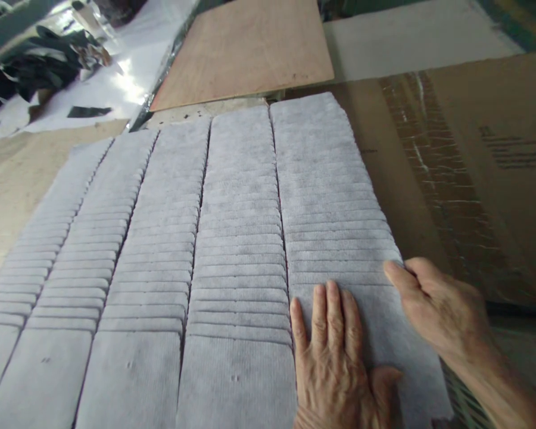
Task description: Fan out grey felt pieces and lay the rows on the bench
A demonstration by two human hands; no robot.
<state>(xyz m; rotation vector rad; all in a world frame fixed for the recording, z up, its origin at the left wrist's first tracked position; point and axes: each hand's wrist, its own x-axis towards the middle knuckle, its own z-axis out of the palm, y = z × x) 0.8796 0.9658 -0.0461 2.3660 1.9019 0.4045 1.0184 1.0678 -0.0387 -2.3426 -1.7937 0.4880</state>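
Several columns of overlapping pale grey fabric pieces point(232, 238) lie shingled on a cardboard-covered surface. My left hand point(335, 357) rests flat, fingers stretched out and together, on the nearest piece of the rightmost column point(384, 333). My right hand point(433, 304) is at that piece's right edge. Its thumb lies on top near the far corner and its fingers are curled under, pinching the edge.
Flattened brown cardboard with clear tape point(464, 179) spreads to the right. A plywood board point(245, 47) lies behind the columns, with a grey sheet point(411, 36) beside it. Dark material on a white shiny sheet point(49, 59) sits at the far left.
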